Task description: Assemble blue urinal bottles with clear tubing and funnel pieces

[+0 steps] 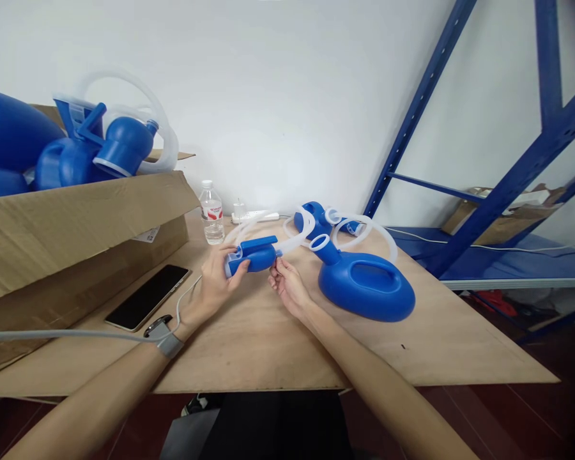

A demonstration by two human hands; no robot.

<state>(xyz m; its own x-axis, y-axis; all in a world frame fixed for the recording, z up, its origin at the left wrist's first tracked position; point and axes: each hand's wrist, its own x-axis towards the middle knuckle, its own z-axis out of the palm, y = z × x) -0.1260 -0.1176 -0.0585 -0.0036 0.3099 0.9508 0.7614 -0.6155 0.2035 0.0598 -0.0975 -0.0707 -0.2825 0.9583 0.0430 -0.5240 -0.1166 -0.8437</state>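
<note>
My left hand (216,275) is closed round a blue plastic urinal cup (261,257) with a bar handle and a pale rim, held above the table with its mouth to the left. The thumb and fingers of my right hand (287,284) pinch at the small blue nozzle (278,253) on the cup's right end. A clear flexible tube (297,241) runs from near that nozzle up and to the right. Just right of my right hand lies a blue urinal bottle (371,287), its neck with a white ring pointing up and left.
More blue urinal parts (314,218) and looped tubing lie behind. A cardboard box (91,207) full of blue parts stands left. Nearby are a phone (148,297), a water bottle (212,214), a power strip (256,217) and a grey cable (76,334). A blue shelf rack (503,172) flanks the right.
</note>
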